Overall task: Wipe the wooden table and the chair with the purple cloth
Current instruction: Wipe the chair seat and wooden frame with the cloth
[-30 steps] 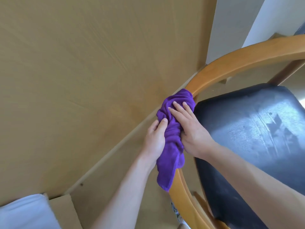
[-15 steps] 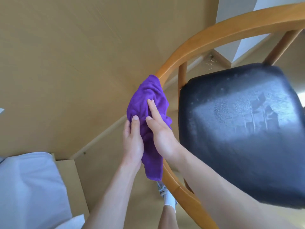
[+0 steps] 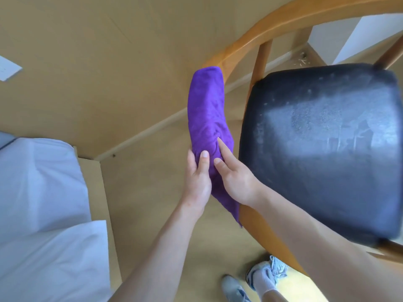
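The purple cloth is draped lengthwise over the curved wooden back rail of the chair. My left hand grips the cloth from the left side, thumb on top. On the right side my right hand presses against the cloth with its fingers stretched out. Both hands pinch the cloth around the rail at its lower part. The chair's black padded seat lies to the right, dusty and streaked. No wooden table shows in the view.
A beige wall and its baseboard run behind the chair. A bed with white bedding fills the lower left. My feet in light shoes stand on the tan floor below the rail.
Both hands have slid down the rail toward me, and the cloth now stretches longer along it. The view has tilted down, showing more of the seat, the bed and my feet.
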